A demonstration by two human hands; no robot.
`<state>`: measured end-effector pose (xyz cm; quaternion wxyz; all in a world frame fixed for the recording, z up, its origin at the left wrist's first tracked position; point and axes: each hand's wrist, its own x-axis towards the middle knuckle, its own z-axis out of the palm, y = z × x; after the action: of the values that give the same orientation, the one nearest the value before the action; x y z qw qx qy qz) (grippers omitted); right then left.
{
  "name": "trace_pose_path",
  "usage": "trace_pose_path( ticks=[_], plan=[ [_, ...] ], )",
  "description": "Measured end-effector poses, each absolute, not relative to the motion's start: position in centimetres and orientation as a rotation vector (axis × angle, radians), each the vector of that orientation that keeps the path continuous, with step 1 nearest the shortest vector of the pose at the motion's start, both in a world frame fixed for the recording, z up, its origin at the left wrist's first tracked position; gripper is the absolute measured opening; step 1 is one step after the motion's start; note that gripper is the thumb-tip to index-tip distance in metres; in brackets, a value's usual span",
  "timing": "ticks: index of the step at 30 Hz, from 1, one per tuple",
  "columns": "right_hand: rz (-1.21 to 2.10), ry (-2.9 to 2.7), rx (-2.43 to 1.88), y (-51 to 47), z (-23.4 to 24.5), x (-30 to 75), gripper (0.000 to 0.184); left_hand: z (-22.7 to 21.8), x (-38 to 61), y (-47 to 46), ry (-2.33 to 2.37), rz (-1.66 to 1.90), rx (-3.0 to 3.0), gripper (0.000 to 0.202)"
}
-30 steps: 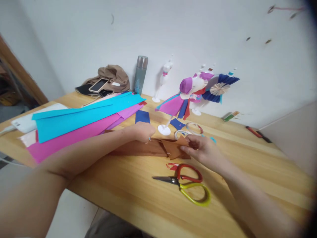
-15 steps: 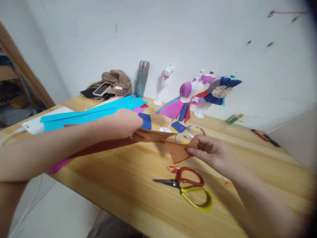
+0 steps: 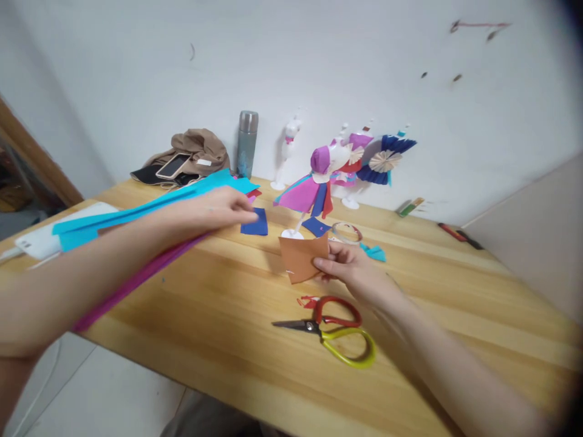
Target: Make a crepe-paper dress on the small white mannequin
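Note:
In my right hand [image 3: 353, 267], a small orange-brown paper piece [image 3: 303, 258] is pinched between thumb and fingers. It hangs above the table, in front of the base of a figure on a stand [image 3: 314, 182], dressed in purple, blue and red paper. My left hand [image 3: 228, 206] holds nothing that I can see, its fingers loosely bent and apart. It hovers beside a dark blue paper square [image 3: 255, 222], over the bright blue paper sheets [image 3: 150, 209] and a magenta strip [image 3: 141, 282]. Scissors [image 3: 328, 331] with one red and one yellow-green handle lie below my right hand.
Near the wall stand a flask [image 3: 247, 144], a white figure [image 3: 288, 149] and a blue fan-shaped paper piece [image 3: 385, 161]. A brown cap [image 3: 200, 149] and a phone [image 3: 173, 165] lie back left. Tape [image 3: 347, 232] and turquoise paper [image 3: 376, 252] lie behind my right hand.
My left hand has let go of the long brown paper strip, most of which is out of sight now. The small piece stays in my right hand. The view has shifted slightly right.

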<state>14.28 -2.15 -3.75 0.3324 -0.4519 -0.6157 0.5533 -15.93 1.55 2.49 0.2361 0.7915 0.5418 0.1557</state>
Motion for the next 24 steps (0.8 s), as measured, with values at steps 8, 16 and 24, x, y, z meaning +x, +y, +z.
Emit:
trace_pose_path(
  ticks=[8, 16, 24],
  plan=[
    [1.554, -1.430, -1.104, -1.8, -5.6, 14.2, 0.044, -4.1, -5.1, -0.5, 0.961, 0.752, 1.342, 0.043],
    [1.633, -1.313, -1.082, -0.8, -6.6, 15.1, 0.038, -5.5, -5.6, 1.0, 0.949, 0.863, 1.185, 0.051],
    [0.890, -1.502, -1.197, -0.9, -6.6, 15.1, 0.024, -6.9, -5.1, 1.0, 0.988, 0.825, 1.096, 0.047]
  ],
)
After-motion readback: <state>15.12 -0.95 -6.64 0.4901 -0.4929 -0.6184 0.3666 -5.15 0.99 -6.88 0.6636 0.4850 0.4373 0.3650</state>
